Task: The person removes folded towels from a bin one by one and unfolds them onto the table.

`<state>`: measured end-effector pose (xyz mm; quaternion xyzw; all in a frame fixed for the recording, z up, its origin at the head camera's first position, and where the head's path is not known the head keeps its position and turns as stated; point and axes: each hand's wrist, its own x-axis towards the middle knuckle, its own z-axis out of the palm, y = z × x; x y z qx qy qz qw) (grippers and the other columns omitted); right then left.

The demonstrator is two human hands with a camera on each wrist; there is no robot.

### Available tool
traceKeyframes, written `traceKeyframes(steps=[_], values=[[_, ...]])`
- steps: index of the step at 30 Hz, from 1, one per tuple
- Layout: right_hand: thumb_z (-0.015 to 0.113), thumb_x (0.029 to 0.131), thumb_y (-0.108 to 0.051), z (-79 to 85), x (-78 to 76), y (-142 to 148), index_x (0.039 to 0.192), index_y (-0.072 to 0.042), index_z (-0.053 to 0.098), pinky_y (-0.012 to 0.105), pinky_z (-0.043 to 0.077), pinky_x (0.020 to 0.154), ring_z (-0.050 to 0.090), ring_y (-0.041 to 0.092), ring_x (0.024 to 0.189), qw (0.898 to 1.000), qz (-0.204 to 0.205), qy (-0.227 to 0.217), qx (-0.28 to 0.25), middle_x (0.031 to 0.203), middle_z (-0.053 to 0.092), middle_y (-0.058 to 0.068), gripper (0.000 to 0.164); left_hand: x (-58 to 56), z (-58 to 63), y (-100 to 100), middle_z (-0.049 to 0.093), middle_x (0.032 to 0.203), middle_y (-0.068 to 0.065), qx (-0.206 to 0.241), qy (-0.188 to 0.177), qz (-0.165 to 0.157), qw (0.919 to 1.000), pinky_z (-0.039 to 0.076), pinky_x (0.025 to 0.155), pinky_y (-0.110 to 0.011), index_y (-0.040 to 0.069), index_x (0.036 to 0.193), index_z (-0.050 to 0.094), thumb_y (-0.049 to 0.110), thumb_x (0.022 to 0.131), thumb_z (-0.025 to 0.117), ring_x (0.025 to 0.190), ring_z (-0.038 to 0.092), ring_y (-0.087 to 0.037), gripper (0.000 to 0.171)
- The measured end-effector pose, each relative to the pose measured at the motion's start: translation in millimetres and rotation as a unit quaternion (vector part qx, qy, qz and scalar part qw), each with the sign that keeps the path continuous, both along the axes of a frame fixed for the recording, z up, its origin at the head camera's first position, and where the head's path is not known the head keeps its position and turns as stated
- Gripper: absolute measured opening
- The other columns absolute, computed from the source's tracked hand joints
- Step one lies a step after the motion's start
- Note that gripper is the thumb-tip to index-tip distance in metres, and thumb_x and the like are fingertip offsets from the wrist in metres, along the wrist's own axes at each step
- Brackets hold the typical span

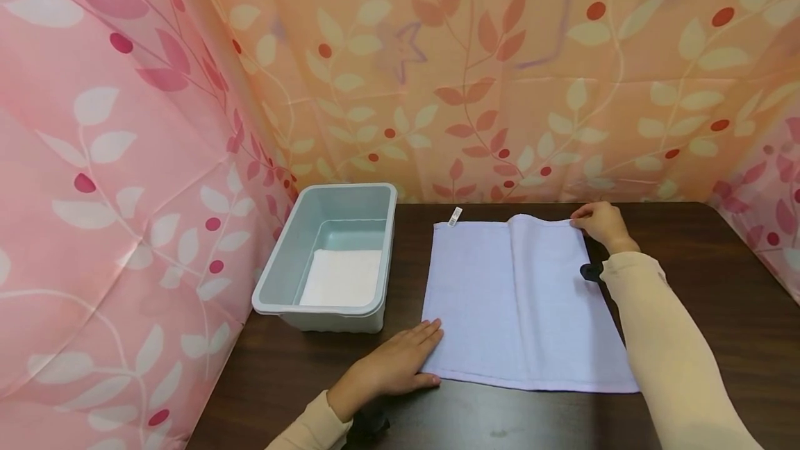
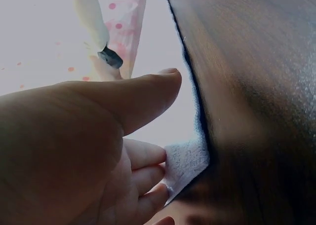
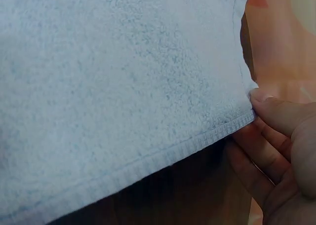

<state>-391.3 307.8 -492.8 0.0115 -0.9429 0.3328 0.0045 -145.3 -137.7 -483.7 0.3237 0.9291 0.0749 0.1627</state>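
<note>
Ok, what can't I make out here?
Head: print on the small white tag; too small.
Head: near edge of the flat white rectangular item; behind the rim of the grey-blue plastic tub.
Left wrist: much of the lavender terry cloth; washed out by glare.
Right wrist: the cloth's other corners; cut off by frame.

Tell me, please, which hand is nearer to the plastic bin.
Left. The left hand touches the near-left part of the towel, in front of the bin and to its right; the right hand grips the far-right corner, across the towel from the bin.
</note>
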Motion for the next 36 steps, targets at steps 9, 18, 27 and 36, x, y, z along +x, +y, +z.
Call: traceKeyframes(steps=[9,18,27,36], values=[[0.067,0.094,-0.018,3.3,8.4,11,0.105,0.005,0.069,0.049,0.053,0.074,0.062,0.032,0.079,0.999,-0.001,0.01,0.051,0.095,0.067,0.025,0.026,3.2,1.9,-1,0.027,0.165,-0.006,-0.004,0.006,0.01,0.9999,0.033,0.121,-0.042,0.01,0.154,0.033,0.048,0.095,0.061,0.153,0.029,-0.023,0.076],[0.066,0.095,-0.027,7.5,20.2,-25,0.129,-0.001,0.06,0.066,0.042,0.097,0.057,0.047,0.112,0.987,0.075,0.074,0.119,0.121,0.062,0.028,0.044,7.9,6.2,8,0.029,0.164,-0.006,0.008,0.028,-0.02,0.9994,0.034,0.12,-0.041,0.009,0.155,0.033,0.049,0.096,0.059,0.152,0.029,-0.023,0.076],[0.056,0.093,-0.058,-12.7,58.9,-82,0.153,-0.014,0.036,0.073,0.023,0.112,0.026,0.057,0.142,0.962,0.218,0.03,0.16,0.157,0.03,0.031,0.077,13.7,6.9,13,0.031,0.163,-0.01,0.014,0.046,-0.07,0.9964,0.036,0.119,-0.038,0.006,0.154,0.033,0.049,0.097,0.057,0.151,0.031,-0.025,0.076],[0.055,0.089,-0.067,-18.2,68.4,-79,0.158,-0.019,0.026,0.077,0.004,0.112,0.006,0.054,0.15,0.958,0.22,-0.021,0.182,0.165,0.011,0.025,0.088,15.9,3.1,10,0.028,0.164,-0.01,0.013,0.024,-0.048,0.9985,0.036,0.119,-0.04,0.006,0.154,0.033,0.046,0.095,0.062,0.152,0.029,-0.026,0.077]])
